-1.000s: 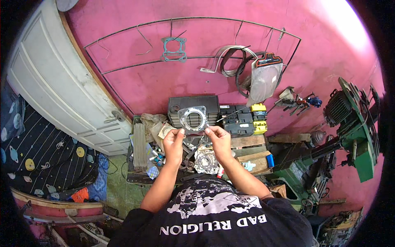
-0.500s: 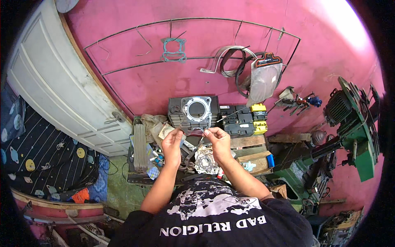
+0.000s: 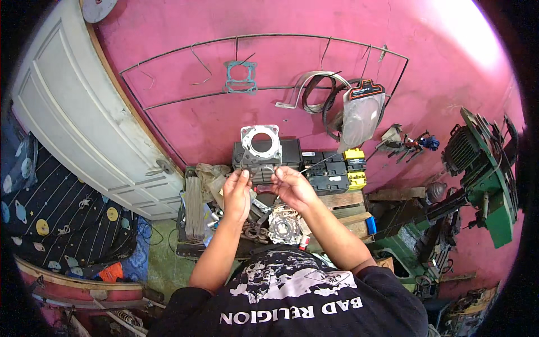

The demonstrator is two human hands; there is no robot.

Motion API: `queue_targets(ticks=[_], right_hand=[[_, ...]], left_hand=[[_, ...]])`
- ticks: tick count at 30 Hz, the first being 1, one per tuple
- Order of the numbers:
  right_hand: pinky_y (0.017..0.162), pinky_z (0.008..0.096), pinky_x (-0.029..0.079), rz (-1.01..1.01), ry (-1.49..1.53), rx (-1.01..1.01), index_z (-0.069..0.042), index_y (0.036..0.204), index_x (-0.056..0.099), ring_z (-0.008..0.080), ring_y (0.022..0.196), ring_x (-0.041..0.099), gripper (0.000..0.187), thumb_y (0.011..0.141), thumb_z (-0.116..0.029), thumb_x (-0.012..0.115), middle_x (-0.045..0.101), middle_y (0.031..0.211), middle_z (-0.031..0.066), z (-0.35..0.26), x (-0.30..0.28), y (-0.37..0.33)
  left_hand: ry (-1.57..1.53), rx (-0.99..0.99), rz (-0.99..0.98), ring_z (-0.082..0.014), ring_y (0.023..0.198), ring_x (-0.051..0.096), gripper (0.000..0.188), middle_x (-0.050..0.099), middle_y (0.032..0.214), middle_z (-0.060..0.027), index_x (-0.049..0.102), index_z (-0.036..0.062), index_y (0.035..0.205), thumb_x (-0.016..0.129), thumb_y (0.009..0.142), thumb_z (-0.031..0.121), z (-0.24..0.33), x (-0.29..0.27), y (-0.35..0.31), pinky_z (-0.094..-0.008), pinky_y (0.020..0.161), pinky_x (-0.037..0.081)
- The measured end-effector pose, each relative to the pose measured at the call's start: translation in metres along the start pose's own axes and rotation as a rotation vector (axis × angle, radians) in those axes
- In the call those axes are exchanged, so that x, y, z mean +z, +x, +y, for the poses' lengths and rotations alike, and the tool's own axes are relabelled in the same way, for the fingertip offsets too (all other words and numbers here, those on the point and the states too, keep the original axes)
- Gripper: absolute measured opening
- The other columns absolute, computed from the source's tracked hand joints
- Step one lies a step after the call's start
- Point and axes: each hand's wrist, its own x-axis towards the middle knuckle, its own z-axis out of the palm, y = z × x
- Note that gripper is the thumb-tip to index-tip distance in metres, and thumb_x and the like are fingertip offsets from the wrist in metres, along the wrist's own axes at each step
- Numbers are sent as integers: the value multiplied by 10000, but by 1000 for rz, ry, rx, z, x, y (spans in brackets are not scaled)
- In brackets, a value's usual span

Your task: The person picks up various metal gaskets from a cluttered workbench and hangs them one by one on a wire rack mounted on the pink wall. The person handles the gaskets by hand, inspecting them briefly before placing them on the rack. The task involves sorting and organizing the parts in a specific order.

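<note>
A silver engine cylinder block point(image 3: 275, 150), with a large round bore and a squarish top flange, is raised in front of the dark boxes by the wall. My left hand point(image 3: 238, 194) pinches its lower left edge between thumb and fingers. At the lower right edge my right hand point(image 3: 293, 187) is closed on the same block, palm turned inward. Below and between my forearms a pale, gasket-like metal part point(image 3: 284, 224) lies on the cluttered bench. A small red and white tube point(image 3: 304, 242) is close to it.
Black and yellow boxes point(image 3: 353, 168) stand at the bench's back right. Wooden planks point(image 3: 342, 199) lie in front of them. A stack of grey plates point(image 3: 194, 208) is at the left, and a green machine point(image 3: 487, 208) stands right. Gaskets point(image 3: 241, 78) and belts hang on a wall rack.
The cylinder block has moved up and slightly left in my hands and tilted a little. Both hands still grip it, and the whole view has shifted slightly.
</note>
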Motion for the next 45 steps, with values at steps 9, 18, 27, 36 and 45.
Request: queue_targets(ticks=[9,18,27,36,45], right_hand=[[750,280,406,-42,-345,-270,-61,1063,659,98,872,577,225,929,-236,704,690,993,22,-87,51,97],[725,266,429,-47,-162,-190,-110,1034,664,92,811,563,119,987,-206,612,678,905,-25,-114,64,180],[720,256,425,33,-241,-151,-108,1028,675,88,774,551,125,969,-212,637,684,897,-24,-98,53,211],[636,236,409,142,-316,-90,-103,1006,687,69,728,533,105,962,-189,646,678,883,-23,-73,19,239],[612,238,399,276,-301,-146,-76,1027,706,72,693,511,153,949,-203,671,688,879,-14,-61,20,233]], left_hand=[[170,260,-133,-68,846,574,98,645,948,34,639,101,1046,665,960,141,65,54,116,-234,730,437],[94,139,-94,-31,817,575,80,664,898,79,675,159,1026,681,954,194,80,65,204,-216,681,408],[238,169,-5,-28,817,558,119,655,918,97,664,173,1053,691,949,225,71,30,231,-224,707,395],[340,223,70,-7,809,545,150,683,937,79,698,122,1071,696,946,204,46,-1,243,-199,705,386],[378,313,104,-93,911,608,208,702,995,-29,696,-15,1074,706,939,143,33,-20,254,-249,858,469]])
